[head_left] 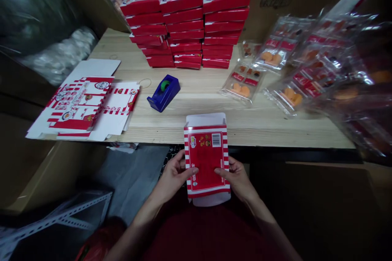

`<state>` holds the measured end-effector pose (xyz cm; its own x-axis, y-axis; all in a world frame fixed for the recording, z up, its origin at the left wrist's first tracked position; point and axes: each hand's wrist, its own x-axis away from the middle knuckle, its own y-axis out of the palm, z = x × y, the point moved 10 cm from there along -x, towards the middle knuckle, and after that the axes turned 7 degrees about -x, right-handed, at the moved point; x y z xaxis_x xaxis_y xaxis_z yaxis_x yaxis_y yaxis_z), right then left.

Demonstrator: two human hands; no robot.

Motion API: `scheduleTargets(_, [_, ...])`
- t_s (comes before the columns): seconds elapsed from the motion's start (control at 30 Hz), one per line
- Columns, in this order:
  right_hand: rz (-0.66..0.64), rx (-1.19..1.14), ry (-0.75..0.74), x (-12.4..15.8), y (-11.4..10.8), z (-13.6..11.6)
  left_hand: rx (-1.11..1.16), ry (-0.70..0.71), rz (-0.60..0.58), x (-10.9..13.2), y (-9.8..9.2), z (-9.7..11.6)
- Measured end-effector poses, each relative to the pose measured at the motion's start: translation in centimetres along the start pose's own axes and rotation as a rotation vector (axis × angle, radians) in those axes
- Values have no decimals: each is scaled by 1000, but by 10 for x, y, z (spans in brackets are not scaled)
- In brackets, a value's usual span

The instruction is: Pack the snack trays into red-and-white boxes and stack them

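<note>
A red and white striped box [206, 159] with a barcode is held between both hands at the table's front edge. Its white end flaps stick out at the top and bottom. My left hand [179, 171] grips the box's left side, thumb on the printed face. On the right side my right hand [235, 175] holds it the same way. Beyond the box, on the table, stands a blue tape dispenser [164, 93] with a green roll. Flat printed cartons [82, 106] lie in a pile at the left.
Stacks of red boxes [186, 20] stand at the back of the wooden table [171, 128]. Clear plastic packs [243, 81] with toy food pieces spread over the right side. Large plastic bags [65, 57] sit at the back left. A metal frame [70, 216] is below left.
</note>
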<state>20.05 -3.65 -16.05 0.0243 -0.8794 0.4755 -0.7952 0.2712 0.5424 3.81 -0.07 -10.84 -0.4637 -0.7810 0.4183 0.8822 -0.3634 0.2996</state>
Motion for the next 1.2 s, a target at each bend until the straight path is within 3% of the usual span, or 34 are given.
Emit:
scheduleTargets(0.07, [-2,16,29,2,4,3,1,-32,6,6,-5,-9])
scheduleTargets(0.13, [-16,24,43,4,7,7,-3,5,39,5,-15,-4])
scheduleTargets(0.33, [-113,109,45,5,10,25,-132,403,347,-4,-59,66])
scheduleTargets(0.4, [-120,121,49,5,9,31,-183,401,385,-11,-63,71])
scheduleTargets(0.5, [-147,143,92,8,9,34,-237,327,415,-22,-68,62])
scheduleTargets(0.6, [-136,252,25,12,6,6,-264,299,440,-26,-70,52])
scheduleTargets(0.73, [64,380,-381,10,-1,-80,-280,289,403,-33,-64,51])
scheduleTargets(0.8, [26,398,-476,2,11,-104,-279,291,374,-36,-59,54])
scheduleTargets(0.9, [-39,341,-484,-16,25,-110,-265,295,349,-39,-55,58])
scheduleTargets(1.03, [-8,171,-466,-25,24,-100,-224,289,342,-37,-57,59])
scheduleTargets(1.2, [-30,237,-486,-27,30,-103,-236,284,391,-36,-62,63])
